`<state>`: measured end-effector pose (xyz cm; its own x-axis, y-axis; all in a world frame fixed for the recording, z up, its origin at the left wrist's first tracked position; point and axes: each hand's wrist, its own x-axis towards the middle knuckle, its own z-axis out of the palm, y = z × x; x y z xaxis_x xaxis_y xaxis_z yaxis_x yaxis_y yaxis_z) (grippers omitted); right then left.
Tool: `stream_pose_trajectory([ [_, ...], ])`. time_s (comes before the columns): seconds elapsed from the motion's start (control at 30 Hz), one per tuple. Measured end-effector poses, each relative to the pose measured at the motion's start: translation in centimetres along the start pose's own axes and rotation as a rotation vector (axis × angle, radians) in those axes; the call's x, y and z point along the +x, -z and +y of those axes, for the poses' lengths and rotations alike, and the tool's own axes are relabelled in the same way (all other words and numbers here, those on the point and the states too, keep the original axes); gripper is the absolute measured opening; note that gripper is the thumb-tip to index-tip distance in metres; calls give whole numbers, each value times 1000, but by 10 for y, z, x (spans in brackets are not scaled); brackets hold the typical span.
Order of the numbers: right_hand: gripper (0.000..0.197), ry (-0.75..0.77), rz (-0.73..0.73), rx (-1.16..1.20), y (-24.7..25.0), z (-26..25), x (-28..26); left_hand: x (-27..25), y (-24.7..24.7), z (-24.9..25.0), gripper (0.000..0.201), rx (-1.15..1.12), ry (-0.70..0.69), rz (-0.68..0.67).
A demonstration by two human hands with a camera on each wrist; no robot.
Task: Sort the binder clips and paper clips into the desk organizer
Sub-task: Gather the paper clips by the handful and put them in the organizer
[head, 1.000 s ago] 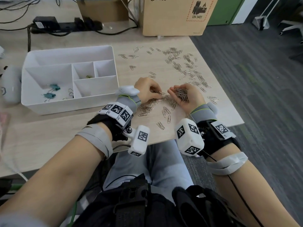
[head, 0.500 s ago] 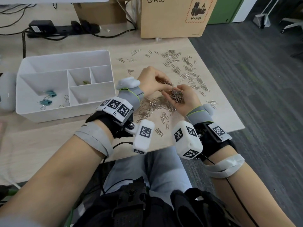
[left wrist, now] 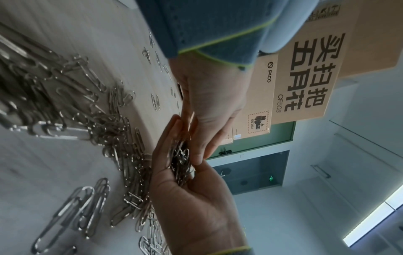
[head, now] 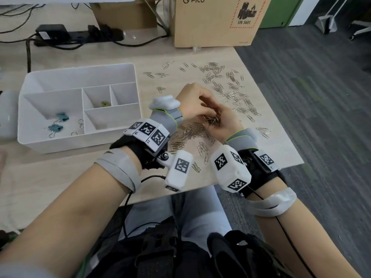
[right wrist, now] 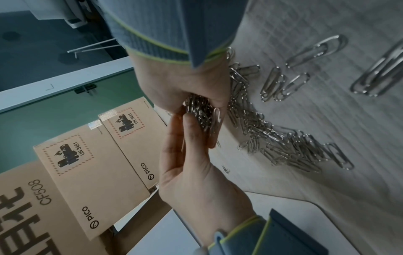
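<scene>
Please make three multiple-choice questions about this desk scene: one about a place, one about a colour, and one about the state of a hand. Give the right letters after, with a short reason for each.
1. Where do the teal binder clips lie?
A. in the large left compartment of the white plastic desk organizer
B. on the floor
C. on the cardboard box

2. What colour are the loose paper clips on the wooden desk?
A. red
B. silver
C. black

3. What is the right hand doing?
A. lying flat on the desk
B. cupping a bunch of silver paper clips
C. gripping the organizer

Answers:
1 A, the head view shows them on that compartment's floor.
2 B, all views show bare shiny metal.
3 B, the wrist views show the palm curled under the bunch, the left hand meeting it.
</scene>
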<state>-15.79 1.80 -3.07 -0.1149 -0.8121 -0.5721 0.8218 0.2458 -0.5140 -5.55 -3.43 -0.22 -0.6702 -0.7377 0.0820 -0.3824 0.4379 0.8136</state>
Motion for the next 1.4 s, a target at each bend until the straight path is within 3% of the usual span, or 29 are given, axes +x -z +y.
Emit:
stream_pose_trajectory([
  [0.07, 18, 23, -18, -50, -1, -1, 3, -1, 5, -2, 18, -4, -9, 60],
  [0.1, 17, 23, 5, -55, -3, 1, 0, -2, 8, -4, 17, 1, -8, 100],
  [0.17, 22, 0, 44, 10, -5, -1, 2, -3, 14, -8, 16, 10, -9, 165],
  [0.27, 26, 3, -27, 90, -13, 3, 0, -11, 29, -19, 15, 5, 1, 224],
  [0.9, 27, -100, -237, -55, -98, 67, -34, -120, 110, -62, 22, -141, 119, 698],
  [1.4, 31, -278, -252, -280, -144, 114, -45, -138, 132, -89, 27, -184, 189, 713],
])
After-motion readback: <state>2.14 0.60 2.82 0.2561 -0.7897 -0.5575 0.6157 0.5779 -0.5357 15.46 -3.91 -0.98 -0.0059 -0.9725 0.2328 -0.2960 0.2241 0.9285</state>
